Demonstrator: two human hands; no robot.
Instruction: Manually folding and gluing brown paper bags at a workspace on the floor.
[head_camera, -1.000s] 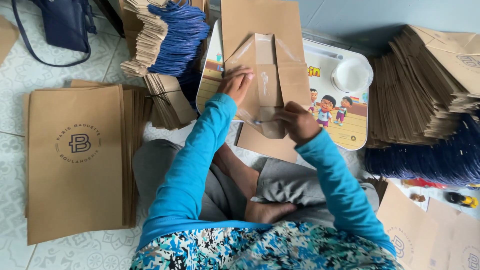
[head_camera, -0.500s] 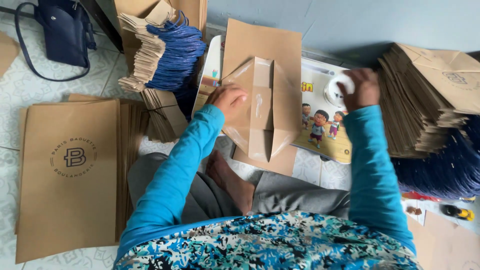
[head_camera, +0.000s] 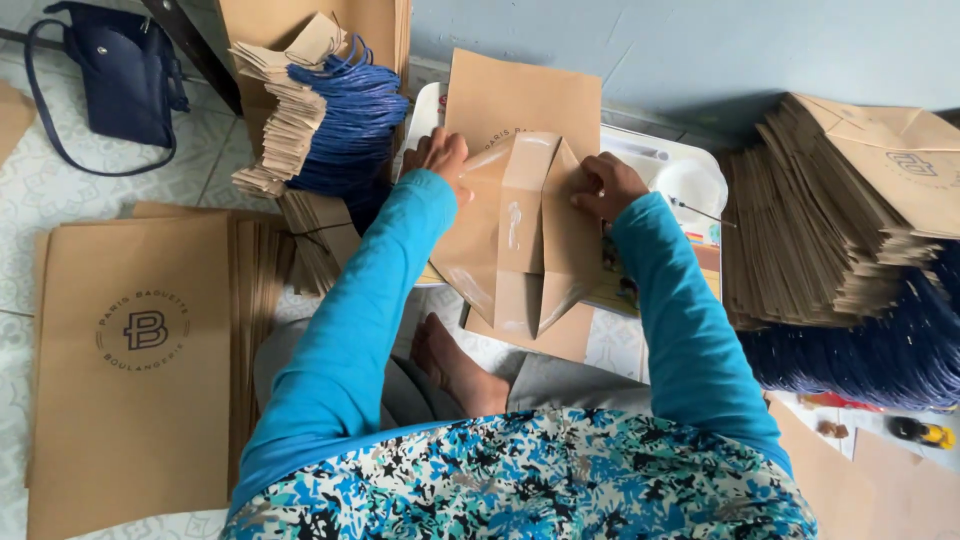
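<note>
A flat brown paper bag (head_camera: 520, 215) lies in front of me on a picture-printed tray (head_camera: 700, 250), its bottom end folded open into flaps with pale glue streaks. My left hand (head_camera: 440, 158) presses down on the left flap at its upper edge. My right hand (head_camera: 605, 187) rests with curled fingers on the right flap. Both arms wear bright blue sleeves. A small white bowl (head_camera: 695, 188) sits on the tray just right of my right hand.
Flat brown bags with a round logo (head_camera: 135, 350) are stacked at my left. A pile of folded bags with blue cord handles (head_camera: 320, 110) stands at the upper left, another tall pile (head_camera: 850, 230) at the right. A dark handbag (head_camera: 115, 70) lies on the tiled floor.
My right hand came back from the white bowl to the bag's right flap. The left hand stayed on the left flap.
</note>
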